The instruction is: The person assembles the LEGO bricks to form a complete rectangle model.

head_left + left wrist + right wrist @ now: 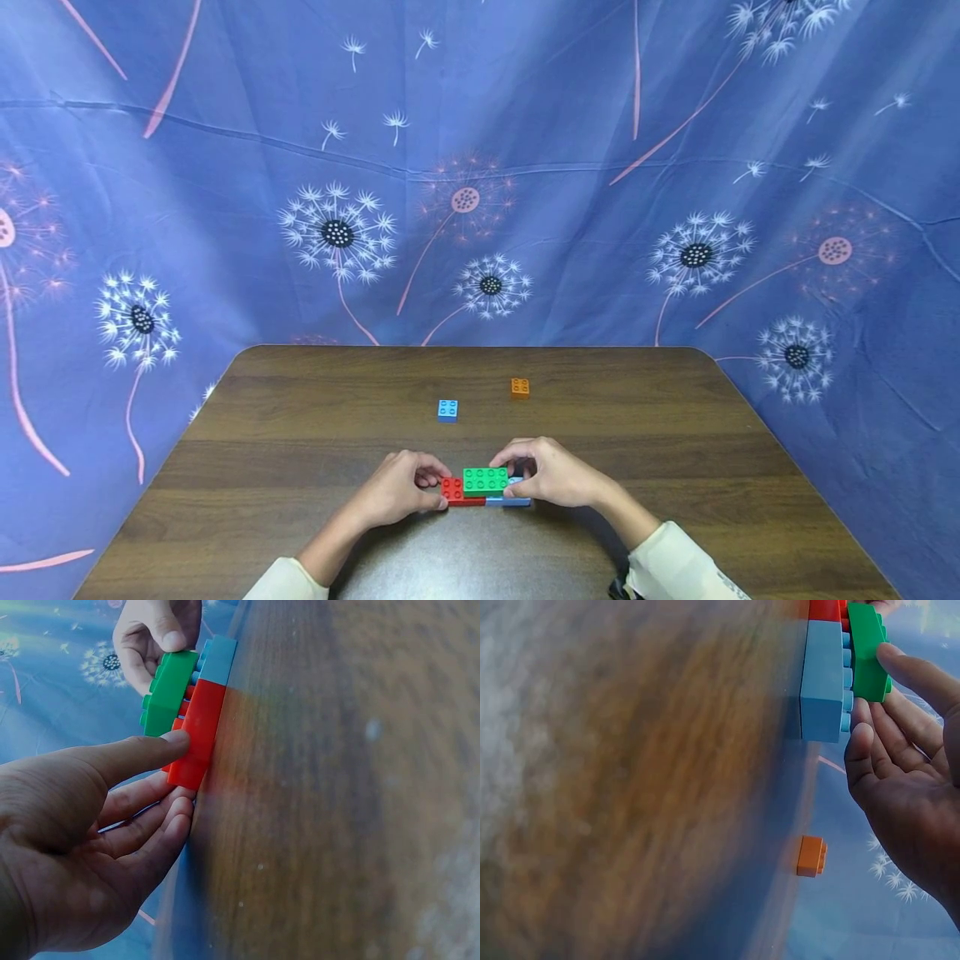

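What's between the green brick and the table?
A red brick and the longer blue brick, end to end; both wrist views show them.

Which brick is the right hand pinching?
The green eight-stud brick, held above the red brick and longer blue brick. The orange brick and four-stud blue brick lie apart, untouched.

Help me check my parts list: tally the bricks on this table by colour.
Red brick: 1
Green brick: 1
Blue: 2, a long blue brick and a small blue brick
Orange brick: 1
Total: 5
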Available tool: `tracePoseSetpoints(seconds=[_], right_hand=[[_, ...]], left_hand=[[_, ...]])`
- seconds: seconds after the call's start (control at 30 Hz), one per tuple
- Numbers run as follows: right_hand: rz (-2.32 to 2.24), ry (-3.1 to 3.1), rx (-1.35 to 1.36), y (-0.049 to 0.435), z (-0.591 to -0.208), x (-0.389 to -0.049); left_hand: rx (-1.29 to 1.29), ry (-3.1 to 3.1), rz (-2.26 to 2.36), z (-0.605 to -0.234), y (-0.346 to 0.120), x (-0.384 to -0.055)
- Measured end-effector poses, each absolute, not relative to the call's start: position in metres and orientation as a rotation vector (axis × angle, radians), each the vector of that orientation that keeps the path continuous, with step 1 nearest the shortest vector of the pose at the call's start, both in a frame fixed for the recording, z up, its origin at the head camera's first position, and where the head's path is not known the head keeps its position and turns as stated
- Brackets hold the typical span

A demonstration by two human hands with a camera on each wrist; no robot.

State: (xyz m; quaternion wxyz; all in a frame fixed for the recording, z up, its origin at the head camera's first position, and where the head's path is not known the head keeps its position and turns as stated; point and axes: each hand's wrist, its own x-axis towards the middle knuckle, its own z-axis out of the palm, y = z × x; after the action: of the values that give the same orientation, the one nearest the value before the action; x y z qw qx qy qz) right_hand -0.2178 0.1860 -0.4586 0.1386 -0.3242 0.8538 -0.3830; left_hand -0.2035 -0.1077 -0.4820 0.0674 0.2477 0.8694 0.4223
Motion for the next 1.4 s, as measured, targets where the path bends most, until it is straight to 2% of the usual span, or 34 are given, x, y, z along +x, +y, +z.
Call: tracePoseSetpoints(seconds=[0.9, 1.4], right_hand=[[-1.096, 2.486, -0.93, 0.188, -0.46, -0.216], [-1.109, 2.473, -0.936, 0.187, -0.46, -0.215]], left_hand=[[0.752, 2.617, 1.256, -0.477, -0.104, -0.203], [0.717, 2.547, 1.456, -0.479, -0.09, -0.201]])
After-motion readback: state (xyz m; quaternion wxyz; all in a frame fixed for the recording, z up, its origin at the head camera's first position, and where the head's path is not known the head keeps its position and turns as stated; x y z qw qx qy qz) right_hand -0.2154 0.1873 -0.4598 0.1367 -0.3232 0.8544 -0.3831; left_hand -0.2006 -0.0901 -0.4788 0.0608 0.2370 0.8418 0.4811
